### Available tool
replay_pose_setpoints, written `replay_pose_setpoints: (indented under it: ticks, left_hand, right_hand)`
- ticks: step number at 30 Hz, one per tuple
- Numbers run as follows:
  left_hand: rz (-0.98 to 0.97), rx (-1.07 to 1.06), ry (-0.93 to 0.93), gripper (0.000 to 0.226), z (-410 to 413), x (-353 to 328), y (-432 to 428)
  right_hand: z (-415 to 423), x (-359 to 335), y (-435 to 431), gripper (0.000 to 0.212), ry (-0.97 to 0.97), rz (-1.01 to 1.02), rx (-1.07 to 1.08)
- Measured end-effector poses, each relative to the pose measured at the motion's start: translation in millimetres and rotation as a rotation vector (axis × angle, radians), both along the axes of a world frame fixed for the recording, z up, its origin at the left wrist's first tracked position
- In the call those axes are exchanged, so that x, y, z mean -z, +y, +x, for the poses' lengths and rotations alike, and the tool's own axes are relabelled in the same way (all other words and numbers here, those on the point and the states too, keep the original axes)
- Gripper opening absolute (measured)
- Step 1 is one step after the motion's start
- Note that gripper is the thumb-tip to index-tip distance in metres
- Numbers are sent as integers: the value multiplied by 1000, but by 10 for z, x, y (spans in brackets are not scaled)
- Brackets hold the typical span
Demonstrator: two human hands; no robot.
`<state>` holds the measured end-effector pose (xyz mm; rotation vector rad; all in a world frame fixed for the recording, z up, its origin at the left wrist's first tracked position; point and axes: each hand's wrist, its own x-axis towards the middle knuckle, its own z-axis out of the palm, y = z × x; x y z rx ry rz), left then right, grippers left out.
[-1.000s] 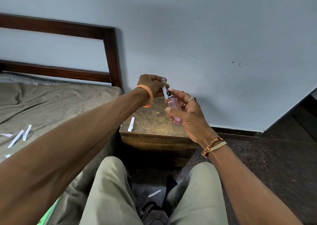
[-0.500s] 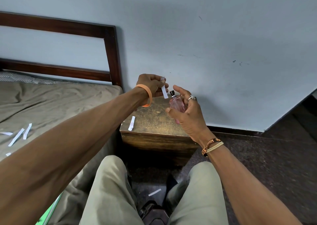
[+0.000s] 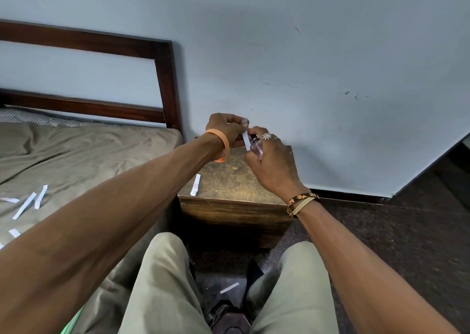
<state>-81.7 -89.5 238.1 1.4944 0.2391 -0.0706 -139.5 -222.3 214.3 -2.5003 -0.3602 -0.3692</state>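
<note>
Paper strip point(image 3: 246, 142) at the bottle point(image 3: 256, 149), over the tabletop point(image 3: 229, 178)
Your right hand point(image 3: 274, 165) curls round the small pink bottle: likely glass, slick and breakable, so grip its body. Just beyond, the fingers of your left hand point(image 3: 225, 130) pinch the light, floppy strip by its top end.

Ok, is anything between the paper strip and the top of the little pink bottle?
Nothing visible. The left hand pinches the strip right beside the bottle that the right hand holds.
</note>
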Motion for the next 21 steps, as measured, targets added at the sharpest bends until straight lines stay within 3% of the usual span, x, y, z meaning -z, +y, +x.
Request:
replay_pose_setpoints:
  ticks: [8, 11, 21]
  left_hand:
    - [-27, 7, 25, 7, 21, 49, 42]
    - [-52, 8, 34, 5, 42, 60, 71]
    - [-108, 9, 52, 8, 35, 116, 49]
  right_hand:
    - [-28, 88, 3, 47, -28, -77, 21]
    - [-38, 92, -3, 46, -23, -16, 11]
    - [-80, 40, 19, 41, 78, -62, -81]
